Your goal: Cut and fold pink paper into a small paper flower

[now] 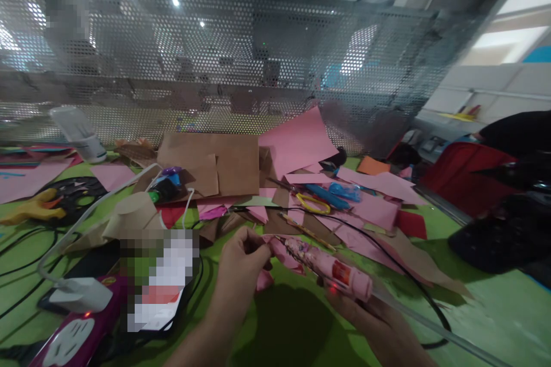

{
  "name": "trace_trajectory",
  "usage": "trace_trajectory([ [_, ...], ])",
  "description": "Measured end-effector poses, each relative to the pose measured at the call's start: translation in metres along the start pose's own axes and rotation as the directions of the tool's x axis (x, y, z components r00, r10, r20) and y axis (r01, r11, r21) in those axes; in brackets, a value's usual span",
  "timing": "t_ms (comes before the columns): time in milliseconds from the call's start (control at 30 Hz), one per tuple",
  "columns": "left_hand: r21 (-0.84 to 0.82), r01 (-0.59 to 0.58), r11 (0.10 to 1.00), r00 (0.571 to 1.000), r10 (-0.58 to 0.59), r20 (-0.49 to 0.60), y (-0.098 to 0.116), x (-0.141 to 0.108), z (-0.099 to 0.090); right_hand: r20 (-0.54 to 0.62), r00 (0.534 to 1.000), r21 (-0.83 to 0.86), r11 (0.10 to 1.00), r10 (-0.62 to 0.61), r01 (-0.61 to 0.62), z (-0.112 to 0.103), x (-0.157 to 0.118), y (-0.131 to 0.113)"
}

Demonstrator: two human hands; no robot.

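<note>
My right hand [365, 321] is wrapped round a pink hot glue gun [318, 264] with a red label and a small red light glowing near the fingers. A long clear glue stick [413, 315] runs out of its back end. The gun's nozzle points left, toward my left hand [245, 258]. Thumb and fingertips of that hand are pinched on a small curved piece of pink paper [282, 252]. The nozzle is close to this paper; whether they touch I cannot tell. Another pink bit [264, 281] shows below the left fingers.
Pink paper sheets [301, 140], a brown cardboard piece [236, 163], yellow-handled scissors [313, 203] and a pencil [310, 232] lie beyond my hands. Left are a purple power strip [97, 327], a white plug [81, 294] and cables. A perforated metal screen [215, 69] stands behind.
</note>
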State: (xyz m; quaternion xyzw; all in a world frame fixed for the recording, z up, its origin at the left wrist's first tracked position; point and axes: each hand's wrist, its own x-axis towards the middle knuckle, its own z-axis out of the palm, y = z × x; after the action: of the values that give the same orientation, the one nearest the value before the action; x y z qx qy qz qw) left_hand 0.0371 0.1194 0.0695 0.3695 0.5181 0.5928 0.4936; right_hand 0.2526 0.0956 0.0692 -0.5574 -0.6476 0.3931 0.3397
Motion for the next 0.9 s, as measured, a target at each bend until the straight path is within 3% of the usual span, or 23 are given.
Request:
trace_trajectory([
  [233, 0.039, 0.028, 0.999, 1.0, -0.028, -0.01, 0.003, 0.001, -0.002, -0.029, 0.999, 0.031, 0.999, 0.013, -0.012, 0.002, -0.001, -0.002],
  [500, -0.044, 0.116, 0.992, 0.993, -0.117, -0.003, 0.007, -0.004, 0.007, -0.027, 0.997, 0.161, 0.985, 0.074, -0.068, 0.009, -0.005, -0.006],
  [733, -0.059, 0.101, 0.993, 0.995, -0.1, 0.008, 0.009, -0.007, 0.009, -0.025, 0.999, 0.072, 0.997, 0.042, -0.04, 0.009, -0.003, -0.006],
  [900, 0.024, 0.029, 0.999, 1.0, -0.029, -0.008, 0.006, -0.005, 0.004, -0.017, 0.999, 0.006, 0.999, 0.038, -0.037, 0.007, -0.001, -0.002],
])
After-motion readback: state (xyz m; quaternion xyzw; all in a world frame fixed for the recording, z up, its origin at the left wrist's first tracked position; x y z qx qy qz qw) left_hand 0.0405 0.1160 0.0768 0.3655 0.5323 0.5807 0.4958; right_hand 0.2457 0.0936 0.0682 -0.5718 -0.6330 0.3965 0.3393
